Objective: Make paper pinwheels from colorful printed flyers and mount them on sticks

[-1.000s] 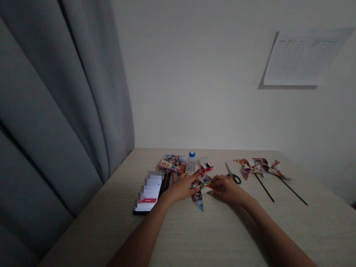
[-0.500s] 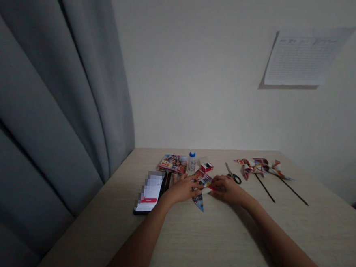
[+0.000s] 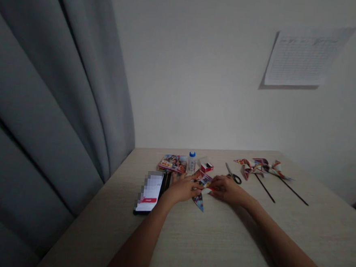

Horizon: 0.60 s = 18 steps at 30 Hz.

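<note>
Two bare forearms [image 3: 136, 244] reach in from the near edge of a pale wood-grain table [image 3: 219, 242], ending in a left hand [image 3: 181, 189] and a right hand [image 3: 227, 190] that meet over a folded paper piece [image 3: 203, 179]. This piece lies on the tabletop between the hands, slightly left of the table's middle. It is glossy and printed in reds, blues and white, with a red edge by the right hand and a narrow pointed flap [image 3: 198, 202] running down toward the viewer below the hands. The left hand's fingers [image 3: 192, 185] lie close together on its left side, while the right hand's fingertips [image 3: 212, 188] press together at its right side, apparently pinching the paper; the exact grip is too small to read. Just left of the left hand lies a smartphone [image 3: 149, 192] with a blurred screen. Farther on stand a printed flyer [image 3: 172, 163], a white bottle with a blue cap [image 3: 191, 163] and a small red-and-white box [image 3: 206, 167]. To the right are scissors with black handles [image 3: 232, 176], then two paper pinwheels [image 3: 256, 167] on black sticks [image 3: 264, 188]. A gray curtain [image 3: 46, 100] hangs along the left, and a printed sheet [image 3: 305, 57] is fixed to the white wall [image 3: 200, 70].
</note>
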Available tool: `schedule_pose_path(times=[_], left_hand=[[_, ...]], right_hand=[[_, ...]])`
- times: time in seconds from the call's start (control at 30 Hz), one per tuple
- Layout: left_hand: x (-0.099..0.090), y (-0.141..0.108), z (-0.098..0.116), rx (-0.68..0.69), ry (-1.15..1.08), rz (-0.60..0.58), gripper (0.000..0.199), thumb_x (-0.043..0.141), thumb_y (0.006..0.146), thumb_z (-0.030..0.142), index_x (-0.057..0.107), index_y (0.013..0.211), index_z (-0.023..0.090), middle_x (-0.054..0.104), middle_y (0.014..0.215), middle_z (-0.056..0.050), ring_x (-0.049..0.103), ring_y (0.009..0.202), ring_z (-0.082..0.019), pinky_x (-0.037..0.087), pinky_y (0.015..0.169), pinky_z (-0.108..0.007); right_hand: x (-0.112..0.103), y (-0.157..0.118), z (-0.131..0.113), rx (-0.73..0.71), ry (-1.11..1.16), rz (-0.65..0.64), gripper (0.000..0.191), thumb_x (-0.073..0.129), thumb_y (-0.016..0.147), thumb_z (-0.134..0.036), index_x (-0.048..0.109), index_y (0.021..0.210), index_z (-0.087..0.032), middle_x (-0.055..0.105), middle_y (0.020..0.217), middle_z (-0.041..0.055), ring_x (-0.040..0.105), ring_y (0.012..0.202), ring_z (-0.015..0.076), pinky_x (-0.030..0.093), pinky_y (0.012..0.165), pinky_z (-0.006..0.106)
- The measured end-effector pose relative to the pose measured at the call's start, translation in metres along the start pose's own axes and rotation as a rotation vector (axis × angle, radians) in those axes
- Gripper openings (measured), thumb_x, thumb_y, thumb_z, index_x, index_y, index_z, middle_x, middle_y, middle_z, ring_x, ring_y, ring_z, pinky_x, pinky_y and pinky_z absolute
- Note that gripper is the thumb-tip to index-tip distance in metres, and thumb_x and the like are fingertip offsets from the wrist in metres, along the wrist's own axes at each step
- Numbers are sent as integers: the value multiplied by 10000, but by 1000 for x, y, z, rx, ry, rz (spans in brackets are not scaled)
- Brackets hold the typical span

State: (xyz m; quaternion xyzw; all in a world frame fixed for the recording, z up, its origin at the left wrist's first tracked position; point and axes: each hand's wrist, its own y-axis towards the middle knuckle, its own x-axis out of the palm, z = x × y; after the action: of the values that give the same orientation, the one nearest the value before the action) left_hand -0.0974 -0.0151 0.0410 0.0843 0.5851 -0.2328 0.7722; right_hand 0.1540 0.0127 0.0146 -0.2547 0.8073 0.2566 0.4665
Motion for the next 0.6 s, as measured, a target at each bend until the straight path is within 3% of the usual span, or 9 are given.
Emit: schedule_pose_path(times=[0.33, 0.6], left_hand=[[5, 1, -4, 4, -46, 28, 346, 529, 957, 520, 664, 1264, 435, 452, 1543, 0, 221, 1476, -385, 7, 1122, -773], [7, 2, -8, 62, -53, 73, 363, 585, 934, 458, 614, 1291, 402, 471, 1525, 4, 274, 1459, -354, 116, 1165, -698]], right_hand=[[0, 1, 1, -3, 1, -10, 256, 634, 900, -412, 772, 1023, -236, 711, 1112, 75, 653, 1012, 236, 480, 937, 360], [1, 0, 2, -4, 15, -2, 262, 643, 894, -413, 769, 1026, -226, 710, 1107, 83, 646, 1012, 243, 476, 935, 371]])
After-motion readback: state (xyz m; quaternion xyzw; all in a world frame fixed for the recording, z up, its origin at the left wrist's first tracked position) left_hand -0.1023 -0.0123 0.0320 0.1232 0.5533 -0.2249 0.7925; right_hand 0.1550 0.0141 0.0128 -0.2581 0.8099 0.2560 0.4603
